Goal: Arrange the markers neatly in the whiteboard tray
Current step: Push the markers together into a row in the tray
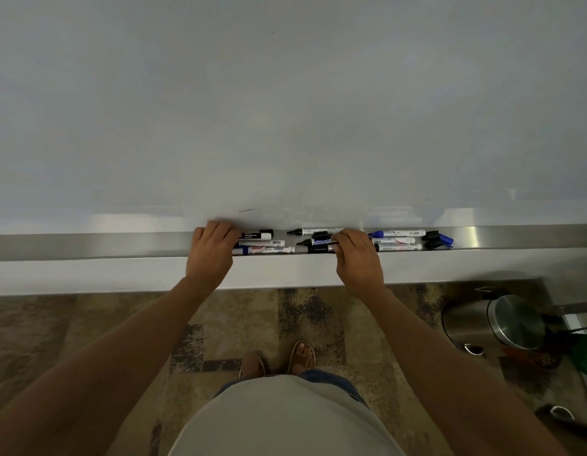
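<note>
Several markers lie in the metal whiteboard tray [88,245] under the whiteboard [285,110]. My left hand [210,255] rests on the left ends of a group of white markers [264,249], fingers curled over them. My right hand [357,258] grips a dark grey marker [316,249] at the tray's front, beside a blue-labelled marker [318,241]. A black-capped white marker [315,231] lies behind them. More white markers [397,240] lie right of my right hand, the back one blue-capped [397,233].
Loose black and blue caps [438,240] sit at the right end of the markers. Below the tray is patterned carpet, with a steel pedal bin [496,324] on the floor at the right. My feet [279,358] stand close to the wall.
</note>
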